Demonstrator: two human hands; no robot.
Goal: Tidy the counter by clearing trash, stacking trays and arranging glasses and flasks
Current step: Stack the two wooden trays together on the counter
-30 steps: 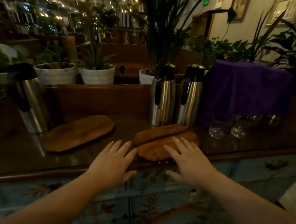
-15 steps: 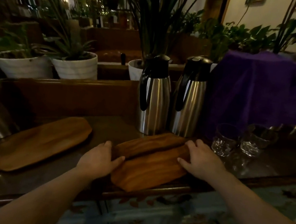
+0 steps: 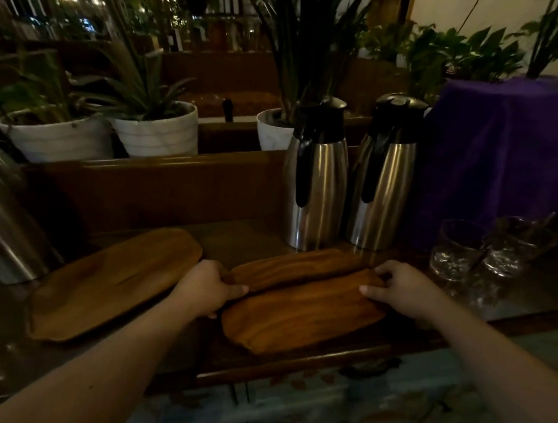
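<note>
Gripping at both ends now, the left hand [image 3: 209, 288] is curled round the nine o'clock end of the near tray [image 3: 300, 320] while the right hand [image 3: 404, 288] pinches the three o'clock end, thumb on top and fingers tucked toward the rim, so both hands are closed on wood, though in this gloom I can't swear which of the two overlapping boards each finger is on. That near tray lies at the front edge of the counter [image 3: 519, 305], dead centre, with the far tray [image 3: 296, 264] touching it and peeking out at twelve o'clock. A third tray [image 3: 115, 283] sits apart at nine o'clock, flat on the counter. These look like carved wooden platters: long ovals with wavy edges, shallow, streaky grain, a dull sheen. I'd judge them stiff and fairly light, not fragile, but smooth enough to slide on each other, so an end-to-end hold with fingers under the rim is the sensible one, keeping the pair level. Behind, at twelve to one o'clock, stand two flasks, the left flask [image 3: 314, 187] and the right flask [image 3: 382, 184], brushed steel, tapered, with black handles and lids; likely heavier and top-loaded, best taken by the handle. At two o'clock two glasses [image 3: 455, 252], thick and faceted, stand just beside each other: slippery, breakable, and near that right wrist. A purple cloth [image 3: 517, 160] drapes behind them.
</note>
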